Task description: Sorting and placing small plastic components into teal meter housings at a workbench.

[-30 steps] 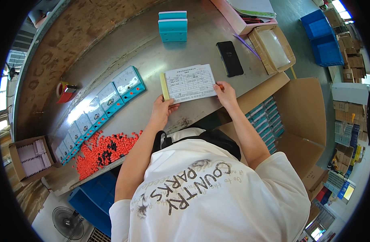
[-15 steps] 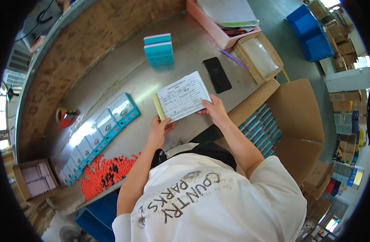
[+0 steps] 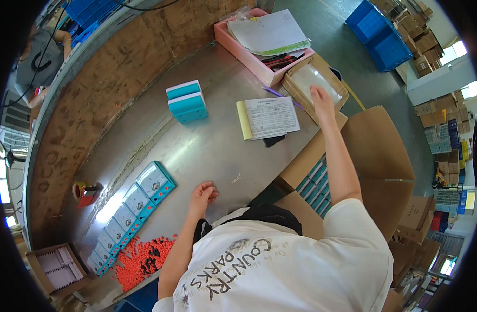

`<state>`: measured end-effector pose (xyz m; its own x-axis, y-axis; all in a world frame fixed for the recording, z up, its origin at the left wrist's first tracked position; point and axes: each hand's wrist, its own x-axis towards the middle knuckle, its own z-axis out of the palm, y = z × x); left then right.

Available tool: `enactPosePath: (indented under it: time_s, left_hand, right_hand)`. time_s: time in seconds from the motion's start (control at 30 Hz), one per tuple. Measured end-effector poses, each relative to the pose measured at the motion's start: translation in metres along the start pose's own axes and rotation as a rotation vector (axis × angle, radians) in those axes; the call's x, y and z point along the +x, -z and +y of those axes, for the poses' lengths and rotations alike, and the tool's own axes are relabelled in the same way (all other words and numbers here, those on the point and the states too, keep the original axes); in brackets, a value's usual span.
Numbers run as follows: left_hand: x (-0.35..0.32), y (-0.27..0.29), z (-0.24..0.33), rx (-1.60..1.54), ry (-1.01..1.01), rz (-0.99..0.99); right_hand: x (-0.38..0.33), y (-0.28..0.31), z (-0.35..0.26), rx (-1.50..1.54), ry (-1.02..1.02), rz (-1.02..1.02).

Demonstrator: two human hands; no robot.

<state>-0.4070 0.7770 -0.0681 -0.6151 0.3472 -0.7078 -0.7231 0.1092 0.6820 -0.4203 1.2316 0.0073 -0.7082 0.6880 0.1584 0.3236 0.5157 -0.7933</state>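
My right hand (image 3: 322, 100) reaches over a small cardboard box (image 3: 288, 82) with a clear plastic sheet or bags (image 3: 305, 78) in it. Its fingers are drawn together above the plastic; whether anything is in them is too small to tell. A form pad (image 3: 272, 118) with a yellow binding lies on the metal table, partly covering a black phone (image 3: 274, 140). Close to my body, my left hand (image 3: 203, 197) hovers by the table with its fingers curled and nothing visible in them.
Two teal-and-white cases (image 3: 189, 106) stand toward the back. At left are a row of teal clear-topped cases (image 3: 137, 200), a pile of red and black pieces (image 3: 145, 260) and tape (image 3: 80, 191). A pink tray (image 3: 267, 77) holds papers. An open carton (image 3: 376, 135) sits at right.
Both hands have let go of the form pad, which now lies partly over the phone. My right hand has moved up to the small cardboard box; my left hand has drawn back slightly.
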Motion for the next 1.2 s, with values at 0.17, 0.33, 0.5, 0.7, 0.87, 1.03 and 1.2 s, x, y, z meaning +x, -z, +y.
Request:
enactPosePath:
  time_s: [0.17, 0.33, 0.5, 0.7, 0.87, 1.03, 1.2]
  left_hand:
    - [0.003, 0.002, 0.0, 0.025, -0.017, 0.01]
    - [0.011, 0.006, 0.0, 0.037, -0.036, 0.015]
    - [0.02, 0.019, -0.009, 0.028, 0.001, -0.033]
    - [0.017, 0.024, -0.003, 0.059, 0.046, -0.007]
    - [0.019, 0.024, 0.006, 0.094, 0.096, -0.004]
    - [0.023, 0.021, 0.007, 0.096, 0.1, -0.01]
    - [0.021, 0.024, 0.006, 0.123, 0.103, 0.003]
  right_hand:
    - [0.12, -0.033, -0.011, 0.955, -0.398, 0.068]
    - [0.212, -0.068, 0.009, 1.192, -0.577, 0.218]
    - [0.226, -0.112, 0.015, 1.163, -0.544, 0.392]
    - [0.206, -0.138, -0.044, 0.803, -0.108, 0.24]
    - [0.211, -0.156, -0.059, 0.412, 0.103, 0.179]
    - [0.227, -0.124, -0.029, -0.163, -0.173, 0.283]
    - [0.218, -0.093, -0.026, -0.627, -0.296, -0.064]
